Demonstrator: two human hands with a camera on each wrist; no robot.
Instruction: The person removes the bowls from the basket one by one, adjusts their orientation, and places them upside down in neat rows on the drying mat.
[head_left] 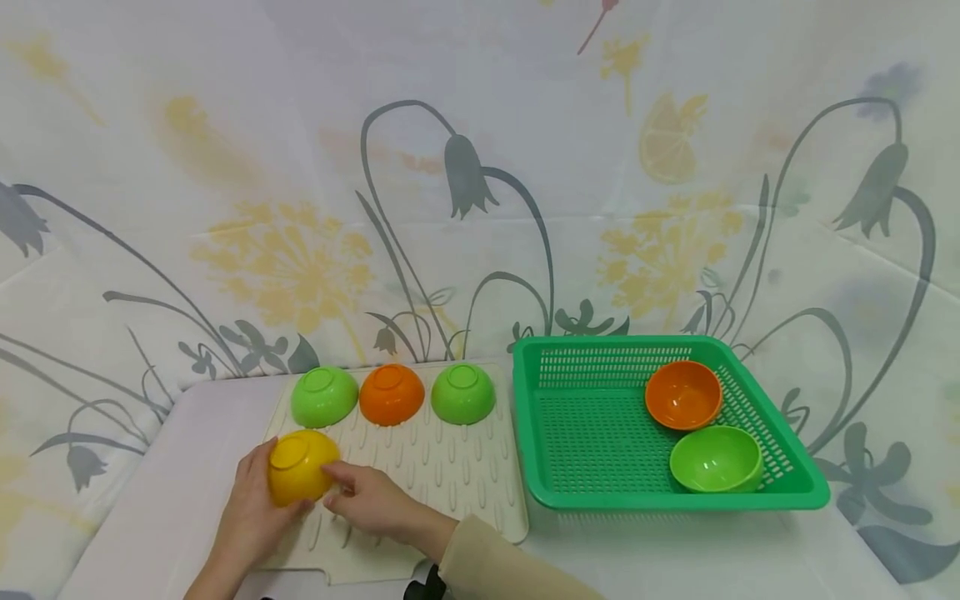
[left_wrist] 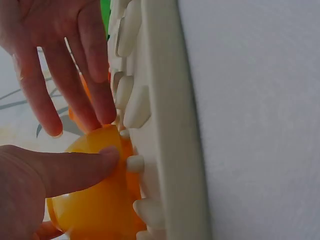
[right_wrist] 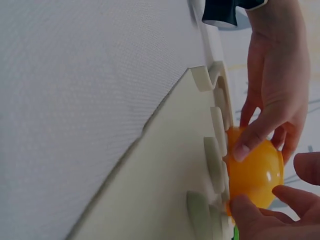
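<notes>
A yellow bowl (head_left: 303, 468) is bottom-up at the left front part of the cream draining mat (head_left: 457, 508). My left hand (head_left: 255, 508) grips it from the left, thumb on the near side and fingers on the far side. In the right wrist view, the bowl (right_wrist: 257, 172) has its rim down against the mat's ridges. My right hand (head_left: 375, 502) is at its right side; in the left wrist view, that hand's fingers (left_wrist: 65, 80) are fairly straight, with tips touching the bowl's edge. Behind it, a green bowl (head_left: 324, 397), an orange bowl (head_left: 392, 395) and another green bowl (head_left: 462, 394) stand inverted.
A green plastic basket (head_left: 592, 498) stands right of the mat. Inside, at its right end, are an orange bowl (head_left: 684, 396) and a light green bowl (head_left: 716, 460), tilted. A patterned curtain (head_left: 480, 250) hangs behind the white table (head_left: 645, 558).
</notes>
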